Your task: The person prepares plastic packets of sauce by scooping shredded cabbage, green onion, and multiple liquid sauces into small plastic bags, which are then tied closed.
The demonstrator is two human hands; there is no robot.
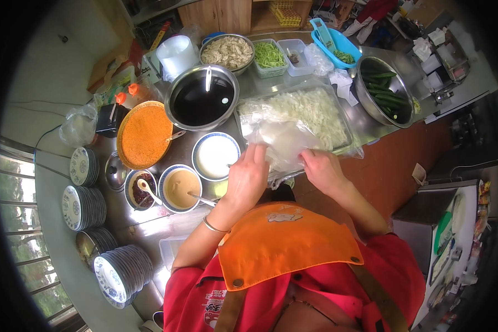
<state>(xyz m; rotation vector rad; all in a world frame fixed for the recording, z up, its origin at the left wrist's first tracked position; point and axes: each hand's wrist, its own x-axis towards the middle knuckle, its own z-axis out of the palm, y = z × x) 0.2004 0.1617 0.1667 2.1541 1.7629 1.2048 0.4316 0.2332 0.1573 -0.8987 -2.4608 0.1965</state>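
Note:
My left hand [247, 172] pinches the near edge of a clear plastic bag [280, 137]. My right hand [323, 168] grips the same film a little to the right, so it stretches between the two. The film lies over the near part of a large tray [348, 139] of pale, translucent noodle strips [315, 110]; more plastic lines its rim. Close beside my left hand is a blue-rimmed bowl of white liquid [216, 155]. My fingertips are partly hidden by the film and my knuckles.
Left stand a steel basin of dark liquid [191, 97], a bowl of orange sauce [144, 135], a bowl of tan sauce [178, 189] and stacked plates [124, 269]. Behind are shredded cucumber [269, 54] and a blue basin [342, 37]. Whole cucumbers [384, 93] sit right. A person [371, 16] is far back.

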